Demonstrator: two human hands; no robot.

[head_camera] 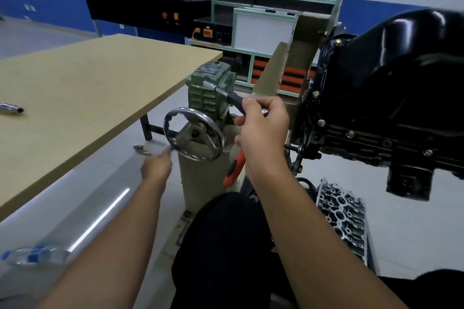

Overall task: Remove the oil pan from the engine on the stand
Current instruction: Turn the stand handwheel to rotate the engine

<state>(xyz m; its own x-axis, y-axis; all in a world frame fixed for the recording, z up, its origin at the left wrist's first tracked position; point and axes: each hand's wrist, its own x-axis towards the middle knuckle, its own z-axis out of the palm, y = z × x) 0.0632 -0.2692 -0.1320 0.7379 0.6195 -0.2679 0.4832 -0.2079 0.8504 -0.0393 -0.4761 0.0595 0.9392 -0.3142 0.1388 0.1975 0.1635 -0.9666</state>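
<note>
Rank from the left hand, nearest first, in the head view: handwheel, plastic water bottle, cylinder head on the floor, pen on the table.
From the left hand:
1. Handwheel, just right of the fingertips.
2. Pen, far left on the table.
3. Plastic water bottle, lower left, and cylinder head, far right on the floor: too close to call.

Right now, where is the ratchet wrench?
In the head view, the ratchet wrench is held in the right hand at frame centre, above the stand's handwheel and left of the engine.

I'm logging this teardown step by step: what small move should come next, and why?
Probably crank the handwheel with the left hand, which reaches its rim, blurred. The oil pan sits tilted and bolted, while the right hand grips the ratchet.
</note>
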